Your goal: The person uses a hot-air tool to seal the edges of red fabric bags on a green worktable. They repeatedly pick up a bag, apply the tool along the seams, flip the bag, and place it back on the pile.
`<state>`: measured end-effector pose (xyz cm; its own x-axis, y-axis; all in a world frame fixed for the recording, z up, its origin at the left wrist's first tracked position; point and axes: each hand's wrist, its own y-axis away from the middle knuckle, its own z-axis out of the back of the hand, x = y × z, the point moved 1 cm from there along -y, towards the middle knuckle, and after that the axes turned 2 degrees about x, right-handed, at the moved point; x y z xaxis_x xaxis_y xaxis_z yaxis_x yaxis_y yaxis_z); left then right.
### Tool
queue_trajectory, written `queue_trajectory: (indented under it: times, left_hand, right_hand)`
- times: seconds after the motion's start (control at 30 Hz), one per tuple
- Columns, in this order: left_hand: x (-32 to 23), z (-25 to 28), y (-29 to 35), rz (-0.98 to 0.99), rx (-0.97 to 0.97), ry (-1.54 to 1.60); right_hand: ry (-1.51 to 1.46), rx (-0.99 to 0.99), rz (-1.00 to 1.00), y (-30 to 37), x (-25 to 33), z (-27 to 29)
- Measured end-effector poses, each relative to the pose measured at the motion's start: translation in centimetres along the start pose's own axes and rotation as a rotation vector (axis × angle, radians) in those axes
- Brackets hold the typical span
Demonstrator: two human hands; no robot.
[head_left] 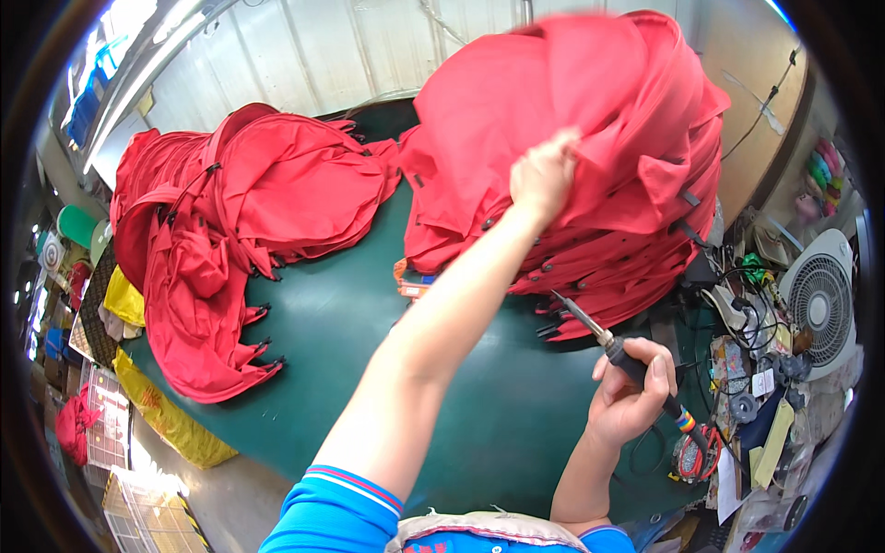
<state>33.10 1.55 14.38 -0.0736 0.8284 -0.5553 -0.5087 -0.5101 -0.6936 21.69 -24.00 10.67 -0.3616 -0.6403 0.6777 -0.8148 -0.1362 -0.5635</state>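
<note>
A tall pile of red fabric pieces with curved, piped edges stands at the back right of the green table. My left hand reaches across to it, fist closed on the red fabric, some of which is blurred at the top. In my right hand, near the table's right side, is a soldering iron. Its metal tip points up and left, towards the lower edge of the pile. Black clips and dark snaps show along the fabric's edges.
A second heap of red fabric pieces with black buckles lies at the left. Between the heaps sits a small orange item. On the right are a white fan, cables and clutter. Yellow bags hang past the table's left edge.
</note>
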Motion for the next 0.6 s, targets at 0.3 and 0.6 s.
queue_trajectory:
  times: [0.3, 0.6]
  left_hand:
    - [1.6, 4.6, 9.0, -0.201, -0.048, -0.005]
    - [25.1, 33.7, 38.1, 0.812, -1.461, 1.186]
  right_hand:
    - [-0.105, -0.018, -0.036, 0.3, -0.4, 1.0]
    - [-0.159, 0.203, -0.251, 4.9, -3.6, -4.1]
